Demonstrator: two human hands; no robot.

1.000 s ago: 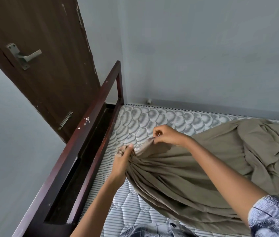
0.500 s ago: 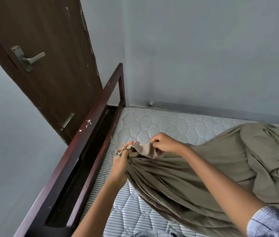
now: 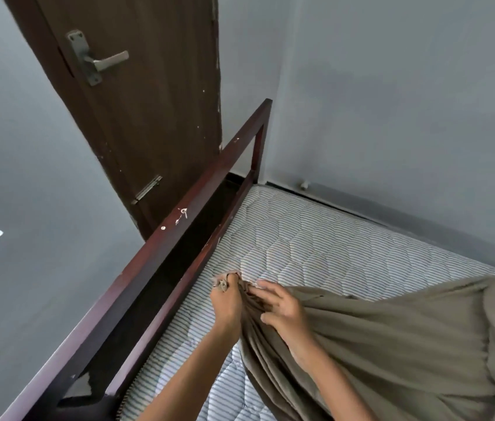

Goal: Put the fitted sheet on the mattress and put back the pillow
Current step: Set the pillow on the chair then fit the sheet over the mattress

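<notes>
Right hand (image 3: 282,311) lower, on sheet (image 3: 392,344).

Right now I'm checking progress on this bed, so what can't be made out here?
Head view only:
No pillow anywhere in frame.
fitted sheet corner: bunched inside the left hand grip.
right hand: folds hide whether it pinches cloth.
mattress right part: under the sheet, cut by the edge.

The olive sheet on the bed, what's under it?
The striped mattress shows beyond the sheet and continues under it. The left hand grips the gathered edge, the right hand touches it. Anything else beneath is covered.
</notes>
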